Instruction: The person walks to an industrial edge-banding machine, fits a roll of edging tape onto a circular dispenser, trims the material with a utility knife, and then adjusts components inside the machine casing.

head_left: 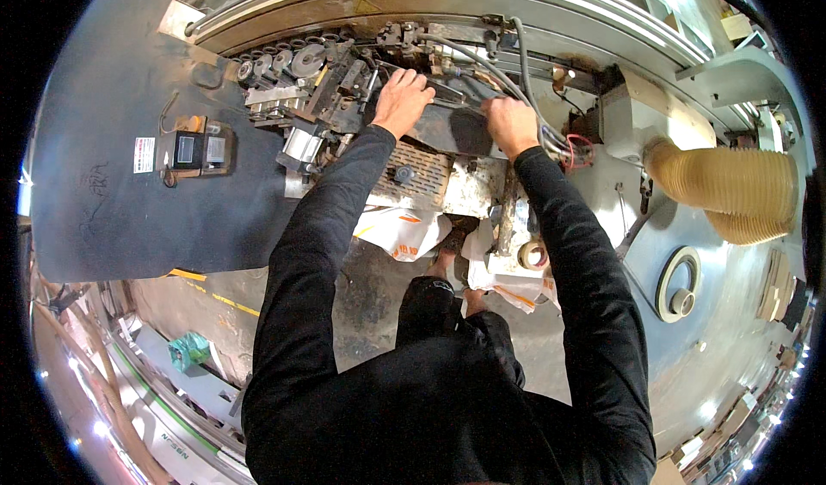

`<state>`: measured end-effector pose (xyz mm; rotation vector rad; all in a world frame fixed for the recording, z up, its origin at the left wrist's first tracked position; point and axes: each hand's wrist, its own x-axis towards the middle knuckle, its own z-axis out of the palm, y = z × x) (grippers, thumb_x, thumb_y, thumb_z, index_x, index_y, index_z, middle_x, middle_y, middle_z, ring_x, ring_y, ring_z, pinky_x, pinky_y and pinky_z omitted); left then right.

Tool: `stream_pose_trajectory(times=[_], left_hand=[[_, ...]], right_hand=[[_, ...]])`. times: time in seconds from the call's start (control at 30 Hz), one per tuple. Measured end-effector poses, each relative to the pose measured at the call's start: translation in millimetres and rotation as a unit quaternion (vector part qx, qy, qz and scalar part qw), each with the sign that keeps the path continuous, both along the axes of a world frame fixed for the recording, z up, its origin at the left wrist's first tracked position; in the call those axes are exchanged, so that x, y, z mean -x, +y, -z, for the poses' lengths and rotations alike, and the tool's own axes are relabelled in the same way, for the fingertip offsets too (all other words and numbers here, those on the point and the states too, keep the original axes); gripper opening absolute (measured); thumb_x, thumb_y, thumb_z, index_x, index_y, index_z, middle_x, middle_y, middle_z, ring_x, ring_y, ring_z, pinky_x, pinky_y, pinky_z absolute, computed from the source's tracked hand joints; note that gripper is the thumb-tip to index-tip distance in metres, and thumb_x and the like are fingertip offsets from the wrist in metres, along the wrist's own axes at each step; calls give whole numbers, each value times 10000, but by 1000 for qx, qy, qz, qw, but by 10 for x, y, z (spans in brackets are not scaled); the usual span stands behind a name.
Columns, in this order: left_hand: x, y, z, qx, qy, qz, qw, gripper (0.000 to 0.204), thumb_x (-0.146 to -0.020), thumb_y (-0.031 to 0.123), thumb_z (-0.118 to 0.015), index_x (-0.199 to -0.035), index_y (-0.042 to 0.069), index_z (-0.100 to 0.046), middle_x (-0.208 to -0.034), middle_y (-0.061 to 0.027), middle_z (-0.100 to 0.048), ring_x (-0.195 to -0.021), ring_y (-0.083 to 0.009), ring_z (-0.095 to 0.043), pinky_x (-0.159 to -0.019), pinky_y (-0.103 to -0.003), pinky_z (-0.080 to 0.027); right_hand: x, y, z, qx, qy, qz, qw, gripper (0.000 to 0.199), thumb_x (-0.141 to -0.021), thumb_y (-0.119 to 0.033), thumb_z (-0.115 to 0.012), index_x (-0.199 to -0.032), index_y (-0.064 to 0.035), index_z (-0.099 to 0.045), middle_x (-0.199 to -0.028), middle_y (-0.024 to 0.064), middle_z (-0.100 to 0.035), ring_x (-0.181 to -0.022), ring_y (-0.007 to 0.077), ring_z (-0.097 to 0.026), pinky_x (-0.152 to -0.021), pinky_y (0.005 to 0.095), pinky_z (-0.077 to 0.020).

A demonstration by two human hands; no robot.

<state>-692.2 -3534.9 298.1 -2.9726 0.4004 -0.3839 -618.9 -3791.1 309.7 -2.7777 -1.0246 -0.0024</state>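
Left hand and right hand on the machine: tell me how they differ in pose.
The left hand lies flat with fingers spread on the machine's dark part, while the right hand is curled, knuckles up, near the bundle of grey cables. The left hand reaches farther up into the mechanism; the right hand sits lower and nearer the cables. Both come out of black sleeves and rest on the same dark part.

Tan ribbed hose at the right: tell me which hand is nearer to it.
Right. The right hand is on the machine, apart from the tan ribbed hose to its right; the left hand lies farther left.
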Motion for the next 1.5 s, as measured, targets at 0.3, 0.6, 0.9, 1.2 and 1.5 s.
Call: stream_pose_trajectory(times=[0.3, 0.6, 0.9, 1.2, 1.5], left_hand=[[374, 189, -213, 119, -85, -217, 965, 378, -910, 317, -773, -1236, 130, -738, -1293, -81, -625, -1289, -290, -511, -1095, -469, -353], [3079, 1126, -537, 188, -276, -481, 811, 404, -963, 284, -758, -1256, 21, -667, -1261, -168, -682, -1222, -353, -605, -1060, -498, -418], [5009, 3029, -1175, 86, -469, -651, 591, 760, -915, 488, -821, -1201, -169, -568, -1241, -338, -635, -1149, -415, -630, -1029, -510, -493], [4929, 3227, -1477, 77, -505, -586, 628, 857, -871, 404, -890, -1323, -198, -481, -1293, -320, -633, -1140, -413, -647, -1057, -462, -495], [5198, 3479, -1264, 38, -502, -597, 624, 911, -874, 386, -888, -1353, -210, -394, -1290, -340, -572, -1147, -413, -611, -1057, -482, -483]], right_hand=[[61, 640, 324, -61, -52, -18, 997, 302, -984, -154, -605, -1273, -73, -574, -1108, 168, -676, -1042, 353, -698, -830, 481, -587], [-92, 1012, 418, 21, -52, -100, 993, 370, -983, -115, -557, -1352, -96, -559, -940, 144, -723, -860, 348, -733, -728, 472, -598], [-141, 1535, 296, 28, 70, 8, 997, 364, -999, -376, -664, -1223, -108, -563, -1064, 200, -745, -926, 417, -744, -678, 554, -589], [-75, 1642, 334, -39, 4, -1, 999, 444, -1036, -511, -597, -1266, -130, -587, -1114, 170, -733, -993, 410, -733, -722, 540, -605], [-91, 1812, 358, 24, 27, 6, 999, 330, -1041, -376, -604, -1178, -96, -495, -1103, 184, -722, -983, 415, -727, -736, 554, -594]])
